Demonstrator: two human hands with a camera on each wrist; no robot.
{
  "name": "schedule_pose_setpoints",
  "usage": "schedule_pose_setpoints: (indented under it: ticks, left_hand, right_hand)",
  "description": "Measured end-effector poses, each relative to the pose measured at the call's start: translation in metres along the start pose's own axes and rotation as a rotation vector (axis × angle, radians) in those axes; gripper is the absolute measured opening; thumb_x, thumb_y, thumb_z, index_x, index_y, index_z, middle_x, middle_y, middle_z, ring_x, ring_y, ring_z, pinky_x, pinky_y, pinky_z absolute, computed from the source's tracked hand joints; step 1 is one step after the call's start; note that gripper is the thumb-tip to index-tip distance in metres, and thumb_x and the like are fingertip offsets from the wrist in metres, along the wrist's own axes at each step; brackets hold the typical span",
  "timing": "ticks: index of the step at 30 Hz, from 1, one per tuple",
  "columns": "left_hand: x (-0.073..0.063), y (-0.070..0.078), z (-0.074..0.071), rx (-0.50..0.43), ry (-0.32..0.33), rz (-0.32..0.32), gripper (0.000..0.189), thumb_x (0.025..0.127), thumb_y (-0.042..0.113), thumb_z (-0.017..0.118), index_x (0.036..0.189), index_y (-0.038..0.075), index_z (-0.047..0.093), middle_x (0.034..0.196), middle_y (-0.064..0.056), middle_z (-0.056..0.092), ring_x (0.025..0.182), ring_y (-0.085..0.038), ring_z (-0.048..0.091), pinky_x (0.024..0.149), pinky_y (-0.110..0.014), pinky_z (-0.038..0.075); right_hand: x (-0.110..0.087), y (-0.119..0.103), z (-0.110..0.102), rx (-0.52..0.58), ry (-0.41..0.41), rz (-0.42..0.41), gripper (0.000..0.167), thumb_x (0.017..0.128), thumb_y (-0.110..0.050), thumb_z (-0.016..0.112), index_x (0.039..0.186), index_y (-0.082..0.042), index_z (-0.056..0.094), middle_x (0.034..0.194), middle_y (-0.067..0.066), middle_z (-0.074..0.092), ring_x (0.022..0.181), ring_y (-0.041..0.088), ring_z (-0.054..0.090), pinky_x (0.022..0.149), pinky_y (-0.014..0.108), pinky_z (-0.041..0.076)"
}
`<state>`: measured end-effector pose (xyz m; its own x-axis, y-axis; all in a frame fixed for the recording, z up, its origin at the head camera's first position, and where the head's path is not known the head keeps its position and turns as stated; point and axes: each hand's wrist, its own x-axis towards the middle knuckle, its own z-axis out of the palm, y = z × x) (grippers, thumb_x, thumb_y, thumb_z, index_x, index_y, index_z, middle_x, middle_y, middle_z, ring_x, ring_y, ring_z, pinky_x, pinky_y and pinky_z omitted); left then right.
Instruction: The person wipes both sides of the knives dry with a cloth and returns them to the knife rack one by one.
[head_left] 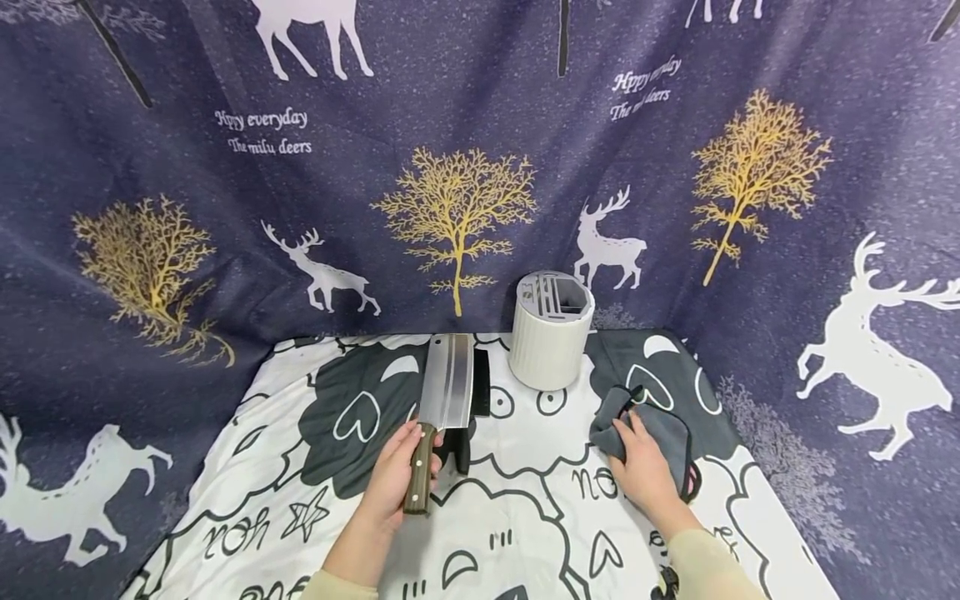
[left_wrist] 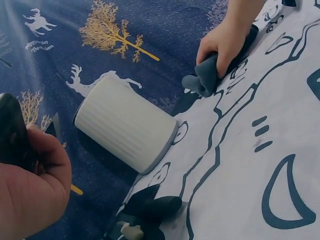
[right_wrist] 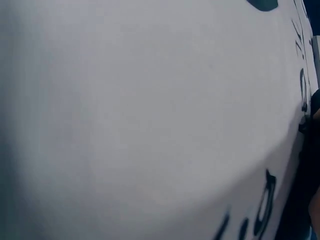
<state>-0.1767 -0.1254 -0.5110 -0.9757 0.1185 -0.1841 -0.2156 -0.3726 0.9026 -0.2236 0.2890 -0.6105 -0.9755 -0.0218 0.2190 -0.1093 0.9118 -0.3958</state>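
Cleaver (head_left: 441, 400) in left hand (head_left: 390, 479); slotted white holder (head_left: 549, 352) beyond.

The left hand (left_wrist: 37, 202) curls round a dark handle (left_wrist: 14, 135) on the left. Beyond, a ribbed white canister (left_wrist: 129, 125) stands on a line-drawn white tablecloth (left_wrist: 240, 170), before a blue curtain (left_wrist: 165, 30) with deer and golden trees. Dark, partly cropped pieces (left_wrist: 162, 206) lie nearer. On the right, the right hand (left_wrist: 227, 42) grips a dark cloth (left_wrist: 204, 76).

On a print-draped desk (head_left: 525, 500), dark items (head_left: 462, 450) lie beside the left fingers (head_left: 408, 435), gray cloth (head_left: 663, 433) beneath the right fingers (head_left: 637, 427), a white holder (head_left: 550, 354) beyond.
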Motion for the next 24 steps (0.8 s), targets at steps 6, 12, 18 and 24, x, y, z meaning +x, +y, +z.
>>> schedule_pose_setpoints:
  ticks: [6,12,18,24]
  left_hand:
    - [0.0012,0.0009,0.0029,0.041,-0.008,0.002,0.035,0.109,0.019,0.04,0.142,0.006,0.039,0.104,-0.002,0.059,0.063,-0.007,0.056,0.05,-0.02,0.045]
    - [0.0014,-0.0021,0.0041,0.075,-0.022,0.036,0.043,0.109,0.016,0.045,0.15,0.002,0.04,0.103,0.003,0.07,0.066,-0.006,0.06,0.052,-0.021,0.05]
    - [0.0036,-0.0058,0.0059,0.071,-0.01,0.078,0.033,0.11,0.018,0.047,0.137,0.0,0.045,0.105,0.003,0.075,0.067,-0.006,0.061,0.059,-0.017,0.051]
    - [0.0053,-0.0062,0.0067,0.06,0.022,0.074,0.032,0.109,0.022,0.051,0.131,-0.001,0.047,0.108,-0.001,0.077,0.066,-0.006,0.061,0.06,-0.017,0.051]
  right_hand:
    - [-0.0024,0.0039,0.0093,0.062,0.078,-0.036,0.061,0.088,-0.017,0.07,0.144,0.0,0.053,0.15,0.03,0.05,0.137,0.054,0.047,0.113,0.068,0.038]
    - [-0.0059,0.0037,0.0097,0.067,0.058,-0.028,0.061,0.088,-0.017,0.07,0.144,0.001,0.053,0.151,0.03,0.049,0.141,0.052,0.045,0.118,0.069,0.032]
    - [-0.0075,0.0044,0.0091,0.102,0.112,-0.013,0.059,0.084,-0.017,0.073,0.139,-0.001,0.059,0.159,0.031,0.036,0.137,0.057,0.046,0.11,0.07,0.04]
    - [-0.0065,0.0051,0.0098,0.098,0.147,-0.028,0.056,0.082,-0.017,0.073,0.135,-0.001,0.062,0.155,0.031,0.041,0.133,0.058,0.049,0.106,0.071,0.042]
